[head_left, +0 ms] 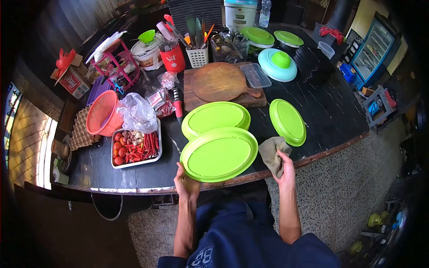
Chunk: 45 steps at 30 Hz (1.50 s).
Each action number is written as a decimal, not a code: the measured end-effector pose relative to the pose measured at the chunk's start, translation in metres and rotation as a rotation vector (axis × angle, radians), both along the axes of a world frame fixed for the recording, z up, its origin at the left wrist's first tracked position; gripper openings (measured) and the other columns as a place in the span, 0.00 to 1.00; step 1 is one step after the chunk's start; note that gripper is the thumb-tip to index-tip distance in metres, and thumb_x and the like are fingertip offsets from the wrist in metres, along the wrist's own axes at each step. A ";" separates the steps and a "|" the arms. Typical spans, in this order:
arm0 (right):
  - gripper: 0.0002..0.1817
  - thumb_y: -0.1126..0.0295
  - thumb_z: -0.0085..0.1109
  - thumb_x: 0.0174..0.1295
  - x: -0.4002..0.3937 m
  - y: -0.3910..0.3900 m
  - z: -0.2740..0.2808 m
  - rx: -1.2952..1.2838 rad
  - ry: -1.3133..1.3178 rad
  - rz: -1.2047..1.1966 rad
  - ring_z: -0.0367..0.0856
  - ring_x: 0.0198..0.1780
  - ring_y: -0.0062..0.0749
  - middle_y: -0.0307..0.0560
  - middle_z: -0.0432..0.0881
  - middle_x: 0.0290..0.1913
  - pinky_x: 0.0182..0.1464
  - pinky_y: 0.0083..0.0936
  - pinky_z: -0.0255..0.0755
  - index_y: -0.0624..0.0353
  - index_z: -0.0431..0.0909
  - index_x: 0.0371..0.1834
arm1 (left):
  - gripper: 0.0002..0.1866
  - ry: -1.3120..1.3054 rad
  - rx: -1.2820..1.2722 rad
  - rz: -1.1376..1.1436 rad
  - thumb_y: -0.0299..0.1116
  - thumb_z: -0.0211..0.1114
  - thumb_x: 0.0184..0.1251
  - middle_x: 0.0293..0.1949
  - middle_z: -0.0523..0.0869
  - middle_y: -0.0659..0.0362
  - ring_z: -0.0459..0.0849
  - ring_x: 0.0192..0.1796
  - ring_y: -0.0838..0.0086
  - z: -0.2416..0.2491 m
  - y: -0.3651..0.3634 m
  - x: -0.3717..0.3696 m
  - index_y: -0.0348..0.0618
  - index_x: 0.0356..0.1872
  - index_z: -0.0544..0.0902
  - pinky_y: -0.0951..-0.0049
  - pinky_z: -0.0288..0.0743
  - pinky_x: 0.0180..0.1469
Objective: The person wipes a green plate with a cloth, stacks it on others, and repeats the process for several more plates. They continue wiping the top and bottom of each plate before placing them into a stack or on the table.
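Observation:
My left hand grips the near left edge of a green oval plate, lifted at the table's front edge with its underside towards me. Behind it, partly covered, another green oval plate lies on the table. In my right hand is a bunched grey-brown cloth, pinched between thumb and fingers just right of the held plate. A third green oval plate rests on the table beyond the cloth, to the right.
A white tray of tomatoes, chillies and garlic stands left, beside an orange basket. Wooden boards lie behind the plates. Farther back are a red cutlery holder, a utensil basket and a pale blue lidded dish.

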State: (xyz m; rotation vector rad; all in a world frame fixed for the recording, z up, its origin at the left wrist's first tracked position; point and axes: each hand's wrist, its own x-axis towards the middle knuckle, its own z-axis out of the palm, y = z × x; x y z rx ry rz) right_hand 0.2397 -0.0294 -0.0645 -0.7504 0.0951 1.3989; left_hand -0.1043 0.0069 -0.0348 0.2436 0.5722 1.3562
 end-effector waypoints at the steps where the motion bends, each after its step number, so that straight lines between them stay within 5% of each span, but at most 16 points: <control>1: 0.23 0.73 0.64 0.68 -0.003 0.000 0.005 -0.013 -0.038 -0.012 0.85 0.59 0.38 0.45 0.84 0.59 0.60 0.36 0.81 0.58 0.75 0.66 | 0.27 0.008 -0.001 0.017 0.50 0.49 0.85 0.68 0.81 0.55 0.77 0.70 0.62 -0.002 -0.001 0.001 0.41 0.70 0.74 0.55 0.64 0.75; 3: 0.24 0.72 0.67 0.67 -0.013 0.000 0.019 -0.031 -0.075 -0.028 0.85 0.58 0.37 0.44 0.84 0.58 0.60 0.35 0.81 0.58 0.75 0.66 | 0.26 0.013 0.026 0.016 0.49 0.49 0.85 0.67 0.81 0.54 0.78 0.69 0.62 -0.005 -0.004 0.001 0.40 0.69 0.75 0.55 0.66 0.74; 7: 0.23 0.76 0.65 0.68 -0.044 0.003 0.053 -0.106 -0.588 -0.322 0.82 0.59 0.33 0.45 0.82 0.60 0.61 0.33 0.78 0.60 0.75 0.66 | 0.22 0.061 0.073 0.052 0.45 0.52 0.84 0.63 0.83 0.52 0.82 0.64 0.61 -0.001 -0.006 0.003 0.38 0.63 0.77 0.58 0.72 0.69; 9: 0.18 0.82 0.60 0.68 -0.057 0.004 0.061 0.108 -1.164 -0.350 0.82 0.58 0.32 0.46 0.83 0.60 0.62 0.35 0.76 0.63 0.78 0.61 | 0.20 0.089 0.117 0.049 0.43 0.53 0.84 0.60 0.83 0.52 0.83 0.63 0.62 -0.004 -0.006 0.006 0.37 0.61 0.77 0.59 0.74 0.68; 11: 0.25 0.90 0.49 0.57 -0.074 0.004 0.080 0.351 -1.581 -0.285 0.79 0.68 0.50 0.59 0.81 0.65 0.70 0.41 0.72 0.66 0.81 0.58 | 0.17 0.154 0.187 0.050 0.41 0.55 0.83 0.55 0.85 0.53 0.84 0.58 0.66 0.006 -0.008 0.018 0.35 0.56 0.77 0.63 0.75 0.65; 13: 0.30 0.90 0.53 0.45 -0.089 0.006 0.108 0.629 -1.891 -0.173 0.73 0.74 0.57 0.58 0.80 0.66 0.74 0.47 0.69 0.62 0.84 0.55 | 0.17 0.259 0.178 0.043 0.42 0.55 0.84 0.52 0.86 0.55 0.84 0.55 0.69 0.011 -0.010 0.031 0.36 0.55 0.78 0.66 0.75 0.62; 15: 0.32 0.92 0.54 0.44 -0.097 0.009 0.109 0.776 -2.001 0.029 0.75 0.72 0.56 0.56 0.81 0.66 0.73 0.47 0.72 0.62 0.85 0.56 | 0.17 0.284 0.164 0.037 0.43 0.55 0.84 0.51 0.86 0.57 0.83 0.53 0.73 0.020 -0.012 0.039 0.36 0.52 0.79 0.69 0.74 0.60; 23: 0.32 0.95 0.47 0.47 -0.020 -0.016 0.028 0.213 -1.941 0.171 0.83 0.62 0.51 0.58 0.84 0.58 0.67 0.40 0.75 0.67 0.84 0.57 | 0.17 0.237 0.176 0.223 0.41 0.53 0.85 0.50 0.87 0.54 0.86 0.52 0.68 0.024 -0.010 -0.003 0.36 0.54 0.79 0.66 0.78 0.60; 28: 0.21 0.80 0.55 0.71 0.031 -0.043 0.018 -0.172 -1.350 -0.233 0.80 0.62 0.33 0.48 0.82 0.62 0.67 0.32 0.71 0.66 0.75 0.67 | 0.18 0.203 0.183 0.161 0.42 0.55 0.83 0.53 0.86 0.54 0.86 0.55 0.66 0.011 -0.008 -0.009 0.36 0.57 0.78 0.63 0.78 0.62; 29: 0.21 0.76 0.60 0.71 0.035 -0.043 0.016 -0.133 -1.074 -0.354 0.81 0.59 0.33 0.50 0.83 0.60 0.64 0.32 0.73 0.68 0.75 0.66 | 0.18 0.200 0.183 0.151 0.42 0.55 0.83 0.53 0.86 0.54 0.86 0.55 0.66 0.009 -0.008 -0.005 0.36 0.57 0.78 0.63 0.78 0.62; 31: 0.19 0.73 0.63 0.71 0.025 -0.037 0.038 -0.157 -0.993 -0.485 0.81 0.58 0.32 0.48 0.83 0.59 0.63 0.32 0.73 0.66 0.77 0.64 | 0.22 0.140 0.179 0.034 0.46 0.48 0.86 0.60 0.84 0.52 0.84 0.61 0.63 0.010 -0.009 0.010 0.39 0.64 0.76 0.57 0.76 0.66; 35: 0.17 0.77 0.60 0.70 -0.019 -0.019 0.061 0.024 -1.389 -0.254 0.82 0.60 0.35 0.49 0.86 0.58 0.64 0.33 0.74 0.64 0.81 0.61 | 0.30 0.183 0.125 -0.140 0.52 0.51 0.83 0.64 0.82 0.49 0.81 0.65 0.59 0.026 -0.012 0.046 0.35 0.69 0.72 0.55 0.73 0.70; 37: 0.26 0.90 0.51 0.60 -0.056 -0.007 0.087 0.184 -1.559 -0.035 0.82 0.65 0.49 0.56 0.85 0.60 0.71 0.41 0.71 0.63 0.81 0.61 | 0.30 0.163 0.093 -0.183 0.52 0.49 0.84 0.65 0.81 0.48 0.80 0.67 0.58 0.022 -0.014 0.060 0.34 0.70 0.71 0.55 0.73 0.71; 38: 0.31 0.92 0.51 0.54 -0.069 -0.002 0.090 0.291 -1.967 -0.058 0.80 0.67 0.56 0.59 0.84 0.59 0.74 0.48 0.68 0.61 0.81 0.62 | 0.30 0.182 0.123 -0.190 0.51 0.48 0.85 0.66 0.80 0.49 0.80 0.67 0.59 0.022 -0.014 0.064 0.34 0.70 0.71 0.55 0.72 0.71; 39: 0.34 0.92 0.50 0.51 -0.085 0.000 0.089 0.341 -1.998 -0.014 0.76 0.69 0.63 0.62 0.82 0.61 0.75 0.52 0.67 0.59 0.80 0.64 | 0.29 0.202 0.151 -0.197 0.50 0.47 0.85 0.67 0.80 0.49 0.80 0.67 0.59 0.022 -0.014 0.067 0.35 0.71 0.71 0.55 0.72 0.72; 45: 0.31 0.88 0.54 0.53 -0.136 0.011 0.095 0.528 -1.988 0.119 0.70 0.74 0.63 0.64 0.77 0.67 0.77 0.55 0.62 0.62 0.80 0.64 | 0.29 0.194 0.113 -0.151 0.53 0.44 0.86 0.66 0.80 0.50 0.79 0.69 0.61 0.022 -0.017 0.068 0.37 0.70 0.71 0.56 0.71 0.72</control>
